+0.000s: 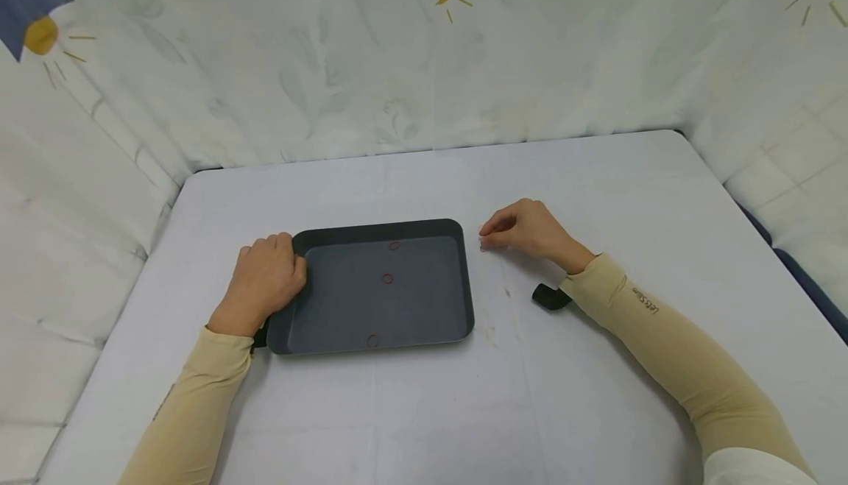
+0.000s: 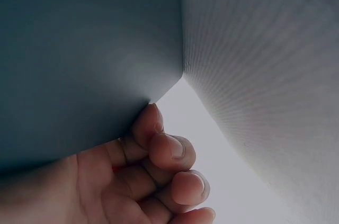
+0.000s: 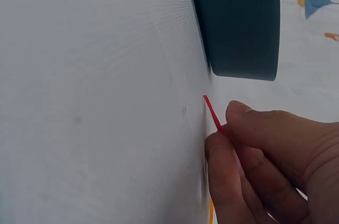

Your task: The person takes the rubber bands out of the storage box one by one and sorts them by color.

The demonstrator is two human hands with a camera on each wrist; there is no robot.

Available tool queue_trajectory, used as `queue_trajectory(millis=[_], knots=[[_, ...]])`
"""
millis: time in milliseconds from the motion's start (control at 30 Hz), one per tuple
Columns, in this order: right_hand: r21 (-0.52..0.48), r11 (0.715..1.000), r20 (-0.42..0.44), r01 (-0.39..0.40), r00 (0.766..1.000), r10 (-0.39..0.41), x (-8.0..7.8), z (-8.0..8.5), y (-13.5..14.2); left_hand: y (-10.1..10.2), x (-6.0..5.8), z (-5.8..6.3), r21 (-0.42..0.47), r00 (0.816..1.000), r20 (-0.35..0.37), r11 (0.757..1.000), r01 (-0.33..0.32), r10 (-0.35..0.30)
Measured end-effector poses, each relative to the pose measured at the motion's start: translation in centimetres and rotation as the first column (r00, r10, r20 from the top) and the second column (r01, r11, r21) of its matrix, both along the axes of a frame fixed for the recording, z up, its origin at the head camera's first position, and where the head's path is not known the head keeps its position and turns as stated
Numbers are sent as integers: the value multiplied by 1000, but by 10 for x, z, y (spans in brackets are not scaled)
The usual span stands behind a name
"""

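A dark grey rectangular tray [image 1: 344, 323] lies on the white-covered table, with several thin red rings that look like rubber bands inside, among them a red rubber band [image 1: 387, 278] near its middle. At the tray's left rim, my left hand [image 1: 268, 279] grips the edge with curled fingers; the left wrist view shows its fingertips [image 2: 172, 150] by the tray's side. Just right of the tray, my right hand [image 1: 526, 229] pinches another red rubber band [image 3: 212, 113] between thumb and fingertips, low over the table. Part of that band is hidden by the fingers.
The white cloth [image 1: 424, 411] covers the table, whose back edge meets a hanging patterned curtain [image 1: 371, 65]. A small black device [image 1: 551, 297] sits at the right wrist. An orange strip [image 3: 211, 211] shows behind the right fingers in the right wrist view.
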State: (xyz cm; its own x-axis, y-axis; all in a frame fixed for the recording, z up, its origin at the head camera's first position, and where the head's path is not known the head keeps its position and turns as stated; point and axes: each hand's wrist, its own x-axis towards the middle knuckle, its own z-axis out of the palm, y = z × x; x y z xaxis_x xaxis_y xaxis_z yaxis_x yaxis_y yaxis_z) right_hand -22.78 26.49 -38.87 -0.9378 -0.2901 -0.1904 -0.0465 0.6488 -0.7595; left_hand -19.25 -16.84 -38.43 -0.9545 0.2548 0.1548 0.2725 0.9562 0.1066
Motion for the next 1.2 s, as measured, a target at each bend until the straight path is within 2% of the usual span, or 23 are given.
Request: queue_trajectory(millis=[267, 500, 800, 1200], knots=[[2, 999, -34, -37, 999, 37, 1, 0, 3, 0, 2, -1, -7, 1000, -22, 1000, 9, -9], [17, 1000, -89, -12, 996, 13, 2, 2, 3, 0, 2, -1, -2, 1000, -12, 1000, 8, -8], [4, 1000, -178, -23, 984, 23, 4, 7, 2, -1, 2, 0, -5, 1000, -8, 1000, 5, -5], [-39, 998, -247, -55, 968, 44, 13, 24, -13, -2, 2, 0, -13, 1000, 18, 1000, -2, 2]])
